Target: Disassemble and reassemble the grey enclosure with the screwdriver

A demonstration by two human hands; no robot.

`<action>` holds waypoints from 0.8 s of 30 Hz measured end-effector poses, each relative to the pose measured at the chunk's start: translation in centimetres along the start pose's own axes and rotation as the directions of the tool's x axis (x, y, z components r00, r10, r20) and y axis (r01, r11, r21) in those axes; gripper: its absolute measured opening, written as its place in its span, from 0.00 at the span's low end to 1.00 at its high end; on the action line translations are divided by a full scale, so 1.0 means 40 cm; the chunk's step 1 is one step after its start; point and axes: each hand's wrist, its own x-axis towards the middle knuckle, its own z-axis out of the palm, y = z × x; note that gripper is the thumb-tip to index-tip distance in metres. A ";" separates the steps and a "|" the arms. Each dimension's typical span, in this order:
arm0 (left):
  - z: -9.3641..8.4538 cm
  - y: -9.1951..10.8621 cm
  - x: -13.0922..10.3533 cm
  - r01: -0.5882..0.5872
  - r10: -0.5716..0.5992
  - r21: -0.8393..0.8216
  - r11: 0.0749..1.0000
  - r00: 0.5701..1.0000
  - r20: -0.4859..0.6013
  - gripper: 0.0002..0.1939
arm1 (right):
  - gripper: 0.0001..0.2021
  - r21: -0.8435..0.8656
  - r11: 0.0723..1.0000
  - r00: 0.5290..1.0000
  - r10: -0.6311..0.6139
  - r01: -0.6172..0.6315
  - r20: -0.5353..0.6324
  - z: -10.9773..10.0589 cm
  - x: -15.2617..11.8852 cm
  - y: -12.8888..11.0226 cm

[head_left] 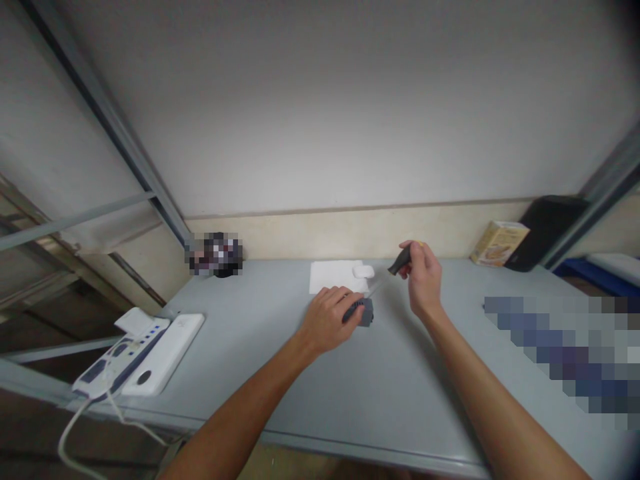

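Note:
My left hand (330, 317) is closed around a small dark grey device (367, 313), holding it low over the grey table; its exact kind is hard to make out. Up and to the right, my right hand (424, 277) grips the black handle of a screwdriver (399, 260). The thin metal shaft slants down to the left, and its tip reaches the upper edge of the grey device. Behind the device lies a white sheet of paper (330, 275), with a small white rounded case (363, 272) on its right side.
A power strip (123, 357) with a cable and a white power bank (167, 353) lie at the table's left edge. At the back right, a yellow box (500, 243) leans near a black flat case (547, 233). Blurred items sit back left and right.

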 end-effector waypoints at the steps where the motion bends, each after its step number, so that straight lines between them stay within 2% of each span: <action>1: 0.001 -0.001 -0.001 0.000 0.000 0.000 1.000 1.000 -0.001 0.12 | 0.20 0.014 1.000 1.000 0.010 -0.010 -0.003 0.000 0.001 0.002; 10: -0.003 0.001 0.001 -0.005 0.005 0.010 1.000 1.000 0.013 0.13 | 0.20 0.045 0.997 0.997 0.067 -0.068 0.027 -0.001 0.006 0.019; 24: -0.002 0.003 0.001 -0.014 0.013 0.016 1.000 1.000 0.018 0.14 | 0.19 0.030 0.998 0.998 0.052 -0.053 0.038 -0.002 0.004 0.013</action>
